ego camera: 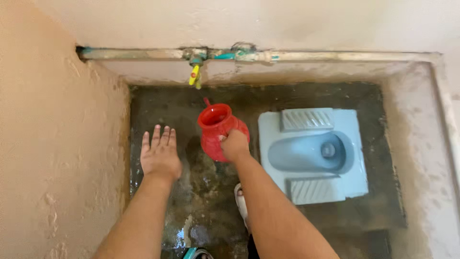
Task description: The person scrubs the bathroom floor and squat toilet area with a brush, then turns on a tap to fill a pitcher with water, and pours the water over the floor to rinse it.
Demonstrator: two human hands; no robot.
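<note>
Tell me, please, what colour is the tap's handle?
Yellow; the tap handle shows on the wall pipe in the head view.

Right hand (234,144) gripping red jug (218,128) under yellow-handled tap (194,73), left hand (160,154) spread open, blue squat toilet (314,153) beside, floor apparently wet

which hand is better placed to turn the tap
Left, probably. The left hand is free, fingers spread, lying below the yellow-handled tap. The right hand is shut on the red jug.
</note>
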